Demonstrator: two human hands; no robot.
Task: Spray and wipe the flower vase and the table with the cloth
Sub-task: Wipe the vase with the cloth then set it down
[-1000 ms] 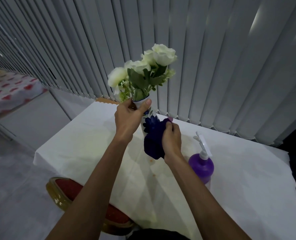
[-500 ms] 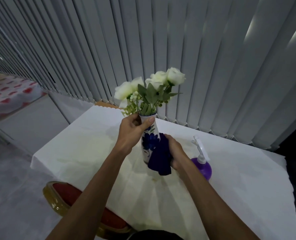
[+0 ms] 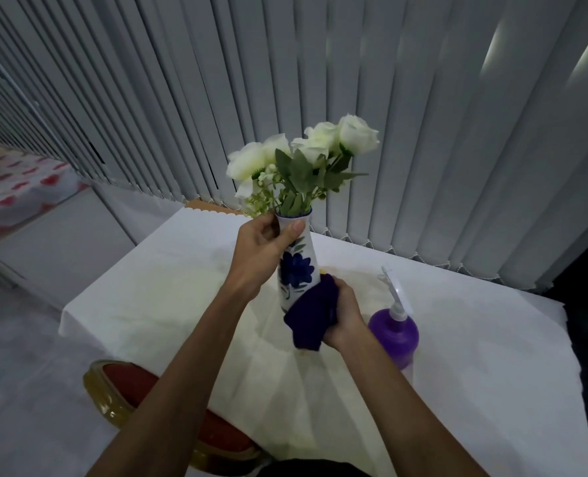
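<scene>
White-clothed table (image 3: 492, 373), purple spray bottle (image 3: 394, 330).

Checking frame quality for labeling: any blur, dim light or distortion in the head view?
Head view: dim overall, with bright streaks on the blinds at upper right; wide-angle bending at the edges; vase, cloth and both hands stay fairly sharp.

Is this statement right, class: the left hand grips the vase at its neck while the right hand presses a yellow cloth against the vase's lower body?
Not quite. The cloth is dark blue, not yellow, as the head view shows. The rest holds: the left hand grips the vase at its neck while the right hand presses the cloth against the vase's lower body.
</scene>
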